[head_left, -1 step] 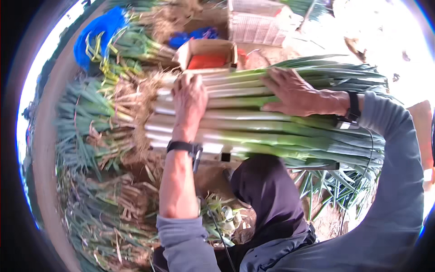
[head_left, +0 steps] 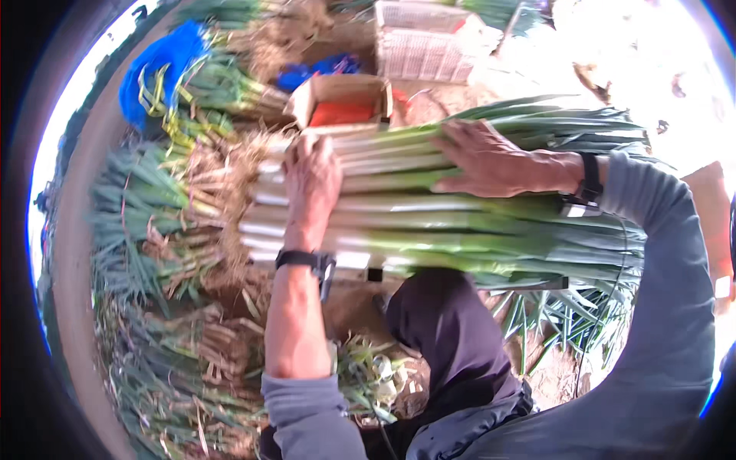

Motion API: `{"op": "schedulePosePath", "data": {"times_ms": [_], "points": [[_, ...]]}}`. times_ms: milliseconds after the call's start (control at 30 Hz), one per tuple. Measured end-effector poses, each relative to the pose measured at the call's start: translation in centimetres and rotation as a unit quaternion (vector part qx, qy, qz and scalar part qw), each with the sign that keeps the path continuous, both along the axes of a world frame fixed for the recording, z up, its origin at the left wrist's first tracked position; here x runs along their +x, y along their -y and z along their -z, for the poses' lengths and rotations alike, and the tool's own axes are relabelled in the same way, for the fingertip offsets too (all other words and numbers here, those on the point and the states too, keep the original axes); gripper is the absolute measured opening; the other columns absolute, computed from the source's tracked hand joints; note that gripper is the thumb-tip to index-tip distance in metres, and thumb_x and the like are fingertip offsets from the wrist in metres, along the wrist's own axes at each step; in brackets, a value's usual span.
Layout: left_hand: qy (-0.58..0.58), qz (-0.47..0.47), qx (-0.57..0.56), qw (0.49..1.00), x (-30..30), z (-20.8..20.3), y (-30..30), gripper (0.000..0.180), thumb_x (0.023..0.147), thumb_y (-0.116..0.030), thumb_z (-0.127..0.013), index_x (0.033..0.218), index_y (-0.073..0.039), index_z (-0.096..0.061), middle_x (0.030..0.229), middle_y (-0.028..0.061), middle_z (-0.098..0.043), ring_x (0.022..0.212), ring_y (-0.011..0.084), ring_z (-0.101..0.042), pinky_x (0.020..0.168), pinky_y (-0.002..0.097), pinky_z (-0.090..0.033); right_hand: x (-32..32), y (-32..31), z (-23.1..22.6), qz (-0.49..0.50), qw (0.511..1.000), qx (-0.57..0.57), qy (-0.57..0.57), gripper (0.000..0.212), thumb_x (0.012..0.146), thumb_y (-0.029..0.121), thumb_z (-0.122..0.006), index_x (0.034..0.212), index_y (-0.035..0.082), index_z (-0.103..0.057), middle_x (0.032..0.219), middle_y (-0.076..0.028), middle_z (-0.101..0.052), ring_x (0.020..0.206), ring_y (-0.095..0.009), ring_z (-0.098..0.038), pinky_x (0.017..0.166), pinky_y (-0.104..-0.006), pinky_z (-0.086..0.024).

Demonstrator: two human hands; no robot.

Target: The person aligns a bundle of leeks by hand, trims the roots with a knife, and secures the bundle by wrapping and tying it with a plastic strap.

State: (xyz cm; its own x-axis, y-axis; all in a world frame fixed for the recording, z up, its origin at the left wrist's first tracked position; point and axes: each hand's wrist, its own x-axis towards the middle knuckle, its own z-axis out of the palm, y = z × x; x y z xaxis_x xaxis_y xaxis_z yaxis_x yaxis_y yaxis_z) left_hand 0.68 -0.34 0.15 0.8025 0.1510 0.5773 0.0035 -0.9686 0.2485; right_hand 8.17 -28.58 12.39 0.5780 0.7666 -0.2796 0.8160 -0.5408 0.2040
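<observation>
A wide layer of long leeks (head_left: 429, 218) lies side by side in front of me, white ends to the left and green leaves to the right. My left hand (head_left: 313, 172) is on the white stalks at the far side of the layer, fingers curled down over them; its fingertips are hidden. Over the pale-green middle, my right hand (head_left: 491, 161) rests with fingers stretched and thumb apart. Each wrist wears a black strap. Part of a dark support edge (head_left: 563, 283) shows under the near side of the leeks.
Beyond the leeks stands an open cardboard box (head_left: 381, 100) with something red inside, near a pale plastic crate (head_left: 429, 46). Tied bundles of leeks (head_left: 146, 192) and a blue bag (head_left: 157, 73) lie on the left. Loose leaves (head_left: 567, 314) lie below; my knee (head_left: 437, 307) is close in front.
The whole view has shifted slightly, with the box and crate now a little lower and further left. Both hands keep nearly the same places on the leeks.
</observation>
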Motion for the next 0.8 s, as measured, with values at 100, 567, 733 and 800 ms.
{"op": "schedulePosePath", "data": {"times_ms": [100, 567, 733, 800], "points": [[-0.041, -0.054, 0.021, 0.997, -0.7, 1.0, -1.0, 0.023, 0.096, -0.017, -0.060, 0.116, -0.011, -0.067, 0.121, 0.0112, -0.057, 0.117, 0.0357, -0.055, 0.096, 0.0531, -0.047, 4.3, -1.8, -3.2, 0.056, 0.962, 0.094, -0.252, 0.081, 0.104, 0.064, -0.030, 0.158, 0.004, -0.026, 0.163, -0.028, -0.020, 0.147, -0.044, -0.032, 0.121, -0.0531, -0.026], [-0.034, -0.047, 0.044, 0.997, -0.2, 0.2, -0.9, 0.013, 0.096, -0.014, -0.060, 0.109, -0.011, -0.064, 0.114, 0.0069, -0.055, 0.113, 0.0299, -0.057, 0.091, 0.0490, -0.050, 15.1, 6.5, -0.6, 0.305, 0.912, 0.018, -0.275, 0.080, 0.100, 0.071, -0.032, 0.138, 0.007, -0.062, 0.144, -0.018, -0.057, 0.132, -0.030, -0.053, 0.113, -0.0449, -0.037], [-0.056, -0.042, 0.038, 0.997, -0.8, 0.5, -0.9, 0.016, 0.096, -0.014, -0.060, 0.111, -0.011, -0.065, 0.115, 0.0070, -0.056, 0.113, 0.0301, -0.057, 0.093, 0.0489, -0.049, 15.9, 2.3, -0.6, 0.223, 0.945, -0.078, -0.226, 0.081, 0.100, 0.073, -0.025, 0.152, 0.014, -0.046, 0.153, -0.017, -0.048, 0.143, -0.034, -0.042, 0.120, -0.0504, -0.029], [-0.058, -0.037, 0.025, 0.997, -0.1, 0.2, -0.4, 0.021, 0.099, -0.014, -0.056, 0.118, -0.011, -0.065, 0.115, 0.0103, -0.057, 0.112, 0.0342, -0.055, 0.097, 0.0476, -0.046, 17.1, 1.9, -0.4, 0.223, 0.938, -0.145, -0.220, 0.081, 0.099, 0.074, -0.025, 0.154, 0.017, -0.044, 0.156, -0.016, -0.045, 0.145, -0.033, -0.040, 0.121, -0.0492, -0.027]]}}
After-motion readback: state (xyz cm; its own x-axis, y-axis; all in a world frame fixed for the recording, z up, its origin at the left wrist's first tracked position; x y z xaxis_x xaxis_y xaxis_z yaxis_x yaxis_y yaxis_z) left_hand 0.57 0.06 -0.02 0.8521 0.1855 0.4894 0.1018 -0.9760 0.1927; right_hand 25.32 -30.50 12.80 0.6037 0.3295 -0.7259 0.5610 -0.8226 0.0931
